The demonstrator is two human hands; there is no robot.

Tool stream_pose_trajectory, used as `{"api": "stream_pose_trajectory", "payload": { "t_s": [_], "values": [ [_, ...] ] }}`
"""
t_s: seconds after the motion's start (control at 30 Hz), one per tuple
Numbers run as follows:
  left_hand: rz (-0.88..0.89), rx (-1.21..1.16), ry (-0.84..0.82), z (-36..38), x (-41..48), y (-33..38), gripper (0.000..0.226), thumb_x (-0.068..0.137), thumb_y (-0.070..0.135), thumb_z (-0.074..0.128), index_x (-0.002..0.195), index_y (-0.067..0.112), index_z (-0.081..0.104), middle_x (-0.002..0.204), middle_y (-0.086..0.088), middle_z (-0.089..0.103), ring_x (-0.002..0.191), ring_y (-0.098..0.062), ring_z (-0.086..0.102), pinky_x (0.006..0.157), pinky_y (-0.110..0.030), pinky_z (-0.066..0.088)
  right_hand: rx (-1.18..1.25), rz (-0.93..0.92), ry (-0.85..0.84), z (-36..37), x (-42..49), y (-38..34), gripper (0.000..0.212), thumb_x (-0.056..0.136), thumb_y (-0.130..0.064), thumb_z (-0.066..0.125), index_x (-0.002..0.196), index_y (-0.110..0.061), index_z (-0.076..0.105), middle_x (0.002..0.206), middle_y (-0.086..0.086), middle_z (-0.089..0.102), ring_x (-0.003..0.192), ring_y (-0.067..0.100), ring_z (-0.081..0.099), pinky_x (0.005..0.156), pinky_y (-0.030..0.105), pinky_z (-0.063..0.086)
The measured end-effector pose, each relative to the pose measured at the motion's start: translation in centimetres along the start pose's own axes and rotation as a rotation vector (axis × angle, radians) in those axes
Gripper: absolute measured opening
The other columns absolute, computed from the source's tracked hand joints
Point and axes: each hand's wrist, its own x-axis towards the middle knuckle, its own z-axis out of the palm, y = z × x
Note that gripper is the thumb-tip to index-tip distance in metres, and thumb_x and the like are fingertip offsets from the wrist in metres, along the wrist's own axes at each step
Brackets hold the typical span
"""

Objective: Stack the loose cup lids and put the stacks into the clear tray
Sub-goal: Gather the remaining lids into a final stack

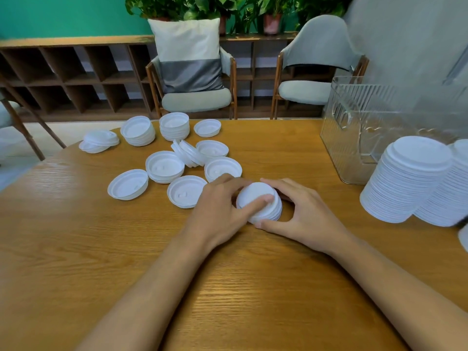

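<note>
A short stack of white cup lids (258, 196) rests on the wooden table (76, 236) at the centre, dome side up. My left hand (220, 211) grips its left side, with the thumb lying across the top. My right hand (301, 211) cups its right side, thumb at the near edge. Several loose lids (128, 184) and small lid piles (164, 167) lie upside down to the left and behind. The clear tray (359, 138) stands at the right, apparently empty. Two tall lid stacks (407, 183) stand in front of the tray.
Two chairs (197, 97) stand beyond the table's far edge, one with a cushion. A wooden shelf unit with plants runs along the back wall. A further white lid edge (464, 236) shows at the right border.
</note>
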Motion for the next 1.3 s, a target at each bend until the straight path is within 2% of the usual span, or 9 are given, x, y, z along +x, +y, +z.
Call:
{"api": "stream_pose_trajectory", "payload": {
  "t_s": [0.07, 0.13, 0.3, 0.4, 0.6, 0.73, 0.93, 1.1, 1.3],
  "values": [
    [-0.021, 0.032, 0.001, 0.0, 0.0, 0.2, 0.059, 0.072, 0.075, 0.079, 0.117, 0.037, 0.075, 0.097, 0.015, 0.06, 0.088, -0.002, 0.06, 0.076, -0.017, 0.047, -0.006, -0.003, 0.005, 0.0, 0.0, 0.2, 0.086, 0.073, -0.048, 0.092, 0.148, -0.029, 0.055, 0.129, -0.021, 0.06, 0.122, -0.002, 0.056, 0.102, 0.02, 0.044],
    [-0.027, 0.018, -0.004, -0.3, 0.0, 0.3, 0.061, 0.072, 0.064, 0.087, 0.124, 0.035, 0.073, 0.099, 0.015, 0.061, 0.088, 0.0, 0.061, 0.076, -0.015, 0.048, 0.0, 0.009, -0.008, -0.1, 0.1, 0.3, 0.092, 0.073, -0.051, 0.091, 0.152, -0.032, 0.05, 0.133, -0.022, 0.058, 0.125, -0.003, 0.054, 0.104, 0.019, 0.044],
    [0.032, -0.167, -0.192, -2.1, 0.1, -0.1, 0.084, 0.078, 0.019, 0.088, 0.151, 0.037, 0.051, 0.13, 0.018, 0.069, 0.125, 0.004, 0.059, 0.103, -0.022, 0.05, 0.046, 0.016, -0.056, -0.4, 0.1, 0.3, 0.102, 0.073, -0.052, 0.09, 0.159, -0.038, 0.037, 0.146, -0.023, 0.051, 0.134, -0.008, 0.047, 0.112, 0.019, 0.042],
    [0.051, -0.212, -0.237, -2.1, 0.1, 0.0, 0.089, 0.079, 0.01, 0.084, 0.154, 0.036, 0.045, 0.139, 0.018, 0.065, 0.132, 0.003, 0.055, 0.109, -0.021, 0.046, 0.024, 0.018, -0.052, -0.4, 0.0, 0.0, 0.097, 0.074, -0.052, 0.09, 0.156, -0.036, 0.043, 0.14, -0.023, 0.055, 0.131, -0.005, 0.05, 0.11, 0.023, 0.044],
    [0.026, -0.211, -0.086, -0.7, 0.0, 0.0, 0.083, 0.073, 0.041, 0.096, 0.145, 0.031, 0.057, 0.12, 0.013, 0.069, 0.119, -0.001, 0.063, 0.103, -0.022, 0.053, 0.039, 0.02, -0.03, -0.2, 0.0, 0.1, 0.093, 0.072, -0.047, 0.093, 0.153, -0.029, 0.05, 0.131, -0.021, 0.06, 0.125, 0.0, 0.057, 0.106, 0.028, 0.047],
    [0.024, -0.25, -0.114, -1.2, 0.1, -0.2, 0.084, 0.071, 0.034, 0.098, 0.145, 0.033, 0.057, 0.121, 0.013, 0.071, 0.121, 0.002, 0.063, 0.106, -0.021, 0.051, 0.027, 0.044, -0.057, -0.5, 0.0, 0.1, 0.104, 0.071, -0.055, 0.091, 0.159, -0.032, 0.04, 0.139, -0.024, 0.055, 0.131, -0.005, 0.05, 0.111, 0.024, 0.044],
    [0.024, -0.261, -0.132, -1.1, 0.1, -0.2, 0.087, 0.07, 0.031, 0.099, 0.146, 0.033, 0.057, 0.124, 0.012, 0.072, 0.124, 0.004, 0.061, 0.108, -0.02, 0.05, -0.014, 0.058, -0.11, -0.8, 0.1, -0.1, 0.105, 0.071, -0.059, 0.088, 0.159, -0.031, 0.04, 0.146, -0.025, 0.05, 0.136, -0.006, 0.044, 0.115, 0.023, 0.038],
    [0.051, -0.231, -0.121, -0.8, -0.1, 0.0, 0.085, 0.07, 0.031, 0.099, 0.145, 0.031, 0.058, 0.124, 0.015, 0.071, 0.124, 0.006, 0.061, 0.107, -0.017, 0.048, -0.06, 0.071, -0.154, -1.0, 0.1, -0.2, 0.11, 0.07, -0.065, 0.083, 0.162, -0.031, 0.033, 0.152, -0.025, 0.045, 0.138, -0.006, 0.039, 0.108, 0.012, 0.03],
    [0.027, -0.213, -0.138, -0.6, -0.1, 0.0, 0.082, 0.073, 0.032, 0.097, 0.145, 0.03, 0.058, 0.127, 0.017, 0.069, 0.124, 0.009, 0.058, 0.108, -0.014, 0.045, -0.105, 0.077, -0.169, -1.2, 0.0, -0.5, 0.111, 0.072, -0.071, 0.074, 0.164, -0.028, 0.029, 0.157, -0.021, 0.04, 0.143, -0.004, 0.034, 0.112, 0.017, 0.028]
  ]
}}
